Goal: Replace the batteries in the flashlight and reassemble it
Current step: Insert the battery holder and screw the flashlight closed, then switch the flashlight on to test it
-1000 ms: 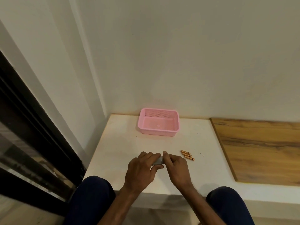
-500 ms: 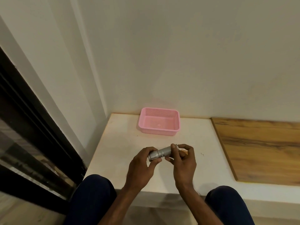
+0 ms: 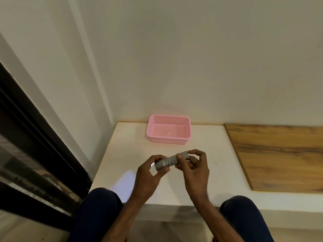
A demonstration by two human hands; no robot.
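Left hand wraps the knurled head, right hand pinches the tail end, thumb on top. The stubby silver flashlight is held almost level just above the white table. It's slick round metal in a fingertip hold, so one hard twist could drop it and it would roll. Behind sits a pink perforated plastic basket, with a wood-grain board to the right.

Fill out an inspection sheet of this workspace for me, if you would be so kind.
Surface: white table, pale light patch at front left.
Job's things: silver flashlight held above the table; batteries not in view.
Clutter: pink basket at the back; wooden board at right.
Hands: left hand grips the flashlight's head; right hand pinches its tail.
Cables: nothing seen.
Surroundings: white wall; dark frame at left.
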